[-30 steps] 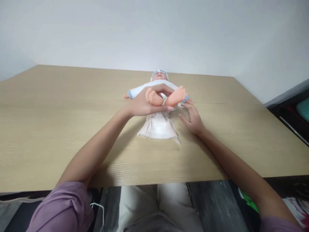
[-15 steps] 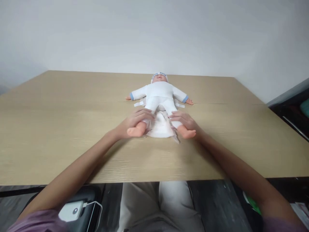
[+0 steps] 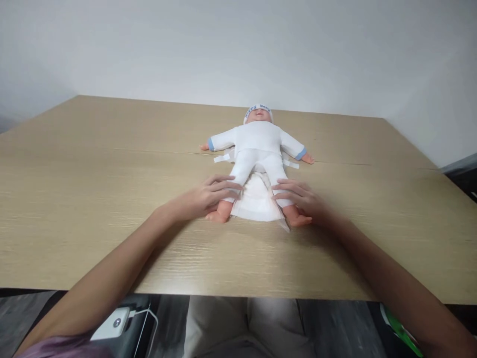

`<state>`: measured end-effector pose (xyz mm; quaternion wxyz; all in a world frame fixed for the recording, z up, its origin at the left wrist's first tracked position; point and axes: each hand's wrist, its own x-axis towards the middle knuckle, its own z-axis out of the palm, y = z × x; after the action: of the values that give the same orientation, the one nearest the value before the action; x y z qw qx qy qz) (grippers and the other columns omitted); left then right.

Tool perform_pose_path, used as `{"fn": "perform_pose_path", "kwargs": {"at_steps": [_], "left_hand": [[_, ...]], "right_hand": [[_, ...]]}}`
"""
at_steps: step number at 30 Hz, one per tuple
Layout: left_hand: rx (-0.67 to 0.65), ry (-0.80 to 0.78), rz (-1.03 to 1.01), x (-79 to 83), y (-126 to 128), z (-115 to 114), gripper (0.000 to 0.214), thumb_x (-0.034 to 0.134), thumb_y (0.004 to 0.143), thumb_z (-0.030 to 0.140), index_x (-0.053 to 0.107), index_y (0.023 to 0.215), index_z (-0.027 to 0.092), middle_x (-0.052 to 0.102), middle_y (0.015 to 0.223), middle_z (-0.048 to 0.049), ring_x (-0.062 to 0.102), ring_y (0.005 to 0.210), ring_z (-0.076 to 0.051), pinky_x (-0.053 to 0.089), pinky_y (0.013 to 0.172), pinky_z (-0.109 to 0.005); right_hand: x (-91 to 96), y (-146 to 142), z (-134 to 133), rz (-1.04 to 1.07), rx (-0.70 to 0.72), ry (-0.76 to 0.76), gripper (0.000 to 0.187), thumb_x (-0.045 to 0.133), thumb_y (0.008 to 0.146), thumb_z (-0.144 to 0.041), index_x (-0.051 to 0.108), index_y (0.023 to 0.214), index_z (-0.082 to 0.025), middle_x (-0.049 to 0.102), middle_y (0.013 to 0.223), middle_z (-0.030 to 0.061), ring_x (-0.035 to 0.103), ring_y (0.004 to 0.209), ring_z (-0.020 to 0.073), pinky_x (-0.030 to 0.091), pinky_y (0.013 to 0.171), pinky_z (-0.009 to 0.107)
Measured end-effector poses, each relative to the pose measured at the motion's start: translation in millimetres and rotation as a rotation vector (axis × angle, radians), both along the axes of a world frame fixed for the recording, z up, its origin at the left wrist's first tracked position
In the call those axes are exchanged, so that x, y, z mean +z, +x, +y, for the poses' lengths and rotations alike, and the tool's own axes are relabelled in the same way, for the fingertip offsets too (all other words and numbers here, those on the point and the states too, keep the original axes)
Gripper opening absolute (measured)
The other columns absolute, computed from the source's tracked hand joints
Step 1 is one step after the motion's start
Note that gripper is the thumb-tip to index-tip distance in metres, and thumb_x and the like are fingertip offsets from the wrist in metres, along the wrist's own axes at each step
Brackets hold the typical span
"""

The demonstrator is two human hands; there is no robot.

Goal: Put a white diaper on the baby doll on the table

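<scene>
A baby doll in a white suit with blue cuffs and a lettered white headband lies on its back, its feet toward me. My left hand rests across the doll's lower leg on the left, fingers stretched out and slightly apart. On the other lower leg lies my right hand, its fingers also extended. An unfolded white diaper is spread under the doll, its front part flat between the legs. Its tape tabs stick out on both sides of the waist. My thumbs are mostly hidden.
The doll lies on a wide light-wood table with a thin seam across it and a pale wall behind. Below the front edge, a white device with a cable sits on a dark surface at left. Something green shows at lower right.
The doll's legs have come down, and its feet rest lower beside the diaper. My fingers have loosened and straightened over the legs. The camera view has shifted a little.
</scene>
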<state>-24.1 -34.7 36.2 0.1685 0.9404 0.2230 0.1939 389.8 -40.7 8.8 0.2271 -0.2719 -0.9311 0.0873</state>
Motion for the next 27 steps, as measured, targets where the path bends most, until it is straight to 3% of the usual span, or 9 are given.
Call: {"fn": "perform_pose_path", "kwargs": {"at_steps": [6, 10, 13, 16, 18, 20, 23, 25, 27], "left_hand": [[0.017, -0.078, 0.006, 3.3, 0.6, -2.4, 0.046, 0.055, 0.111, 0.02, 0.066, 0.154, 0.034, 0.065, 0.164, -0.0044, 0.043, 0.165, -0.032, 0.047, 0.132, -0.06], [0.132, -0.16, -0.016, 6.2, 4.7, -8.9, 0.049, 0.047, 0.111, 0.021, 0.061, 0.156, 0.034, 0.064, 0.162, -0.0046, 0.042, 0.164, -0.033, 0.046, 0.13, -0.061], [0.195, -0.149, -0.01, 5.9, 13.2, -16.0, 0.045, 0.061, 0.109, 0.04, 0.059, 0.154, 0.031, 0.063, 0.159, -0.0087, 0.038, 0.164, -0.038, 0.047, 0.128, -0.063], [0.207, -0.064, 0.001, 1.1, 23.9, -21.9, 0.07, 0.081, 0.095, 0.061, 0.057, 0.15, 0.027, 0.064, 0.155, -0.0136, 0.04, 0.16, -0.044, 0.045, 0.128, -0.064], [0.221, -0.008, 0.003, -3.0, 30.4, -25.1, 0.078, 0.086, 0.089, 0.063, 0.055, 0.149, 0.025, 0.063, 0.153, -0.0162, 0.042, 0.157, -0.046, 0.044, 0.127, -0.065], [0.252, 0.009, 0.001, -6.2, 35.9, -27.9, 0.073, 0.084, 0.09, 0.055, 0.053, 0.147, 0.023, 0.062, 0.15, -0.0179, 0.043, 0.156, -0.046, 0.046, 0.125, -0.064], [0.296, 0.027, -0.009, -6.6, 42.0, -30.5, 0.043, 0.074, 0.095, 0.039, 0.058, 0.131, 0.023, 0.064, 0.145, -0.0156, 0.05, 0.146, -0.042, 0.046, 0.122, -0.062], [0.304, 0.051, 0.001, -2.7, 44.3, -30.1, 0.022, 0.066, 0.098, 0.033, 0.061, 0.117, 0.024, 0.067, 0.14, -0.0122, 0.054, 0.136, -0.039, 0.047, 0.119, -0.06], [0.336, 0.049, 0.014, 4.9, 45.7, -27.2, 0.012, 0.059, 0.102, 0.032, 0.063, 0.111, 0.024, 0.072, 0.13, -0.0101, 0.057, 0.127, -0.036, 0.049, 0.114, -0.057]], "right_hand": [[8.0, -4.4, -5.5, 0.008, -0.002, -0.019, 0.045, 0.048, 0.109, -0.013, 0.072, 0.141, -0.033, 0.068, 0.162, 0.0028, 0.054, 0.161, 0.0286, 0.048, 0.13, 0.056], [9.3, -2.8, -2.9, 0.073, 0.023, -0.065, 0.047, 0.049, 0.109, -0.011, 0.075, 0.139, -0.034, 0.068, 0.162, 0.0011, 0.055, 0.16, 0.0268, 0.048, 0.132, 0.054], [11.6, 0.6, 0.4, 0.101, 0.051, -0.158, 0.052, 0.048, 0.107, -0.01, 0.075, 0.142, -0.037, 0.067, 0.163, -0.0015, 0.053, 0.161, 0.0254, 0.046, 0.134, 0.054], [18.1, -2.3, -3.3, 0.136, 0.032, -0.247, 0.053, 0.043, 0.107, -0.011, 0.076, 0.141, -0.034, 0.069, 0.16, -0.0014, 0.052, 0.162, 0.0243, 0.045, 0.134, 0.053], [23.2, -11.1, -13.1, 0.142, -0.045, -0.256, 0.049, 0.042, 0.11, -0.017, 0.074, 0.144, -0.032, 0.072, 0.156, 0.0019, 0.054, 0.16, 0.0268, 0.045, 0.133, 0.056], [26.1, -24.7, -28.0, 0.093, -0.151, -0.208, 0.043, 0.05, 0.113, -0.029, 0.068, 0.152, -0.028, 0.07, 0.158, 0.0074, 0.054, 0.16, 0.0327, 0.043, 0.132, 0.061], [23.2, -46.9, -50.5, -0.027, -0.254, -0.062, 0.066, 0.071, 0.105, -0.053, 0.058, 0.162, -0.022, 0.062, 0.164, 0.0176, 0.048, 0.161, 0.0424, 0.038, 0.132, 0.067], [18.4, -57.3, -57.9, -0.076, -0.289, 0.024, 0.067, 0.074, 0.104, -0.051, 0.059, 0.16, -0.019, 0.061, 0.162, 0.0214, 0.047, 0.159, 0.044, 0.038, 0.131, 0.065], [15.5, -61.7, -55.4, -0.084, -0.327, 0.059, 0.046, 0.064, 0.108, -0.034, 0.066, 0.152, -0.019, 0.065, 0.154, 0.0208, 0.054, 0.151, 0.0415, 0.045, 0.125, 0.061]]}}
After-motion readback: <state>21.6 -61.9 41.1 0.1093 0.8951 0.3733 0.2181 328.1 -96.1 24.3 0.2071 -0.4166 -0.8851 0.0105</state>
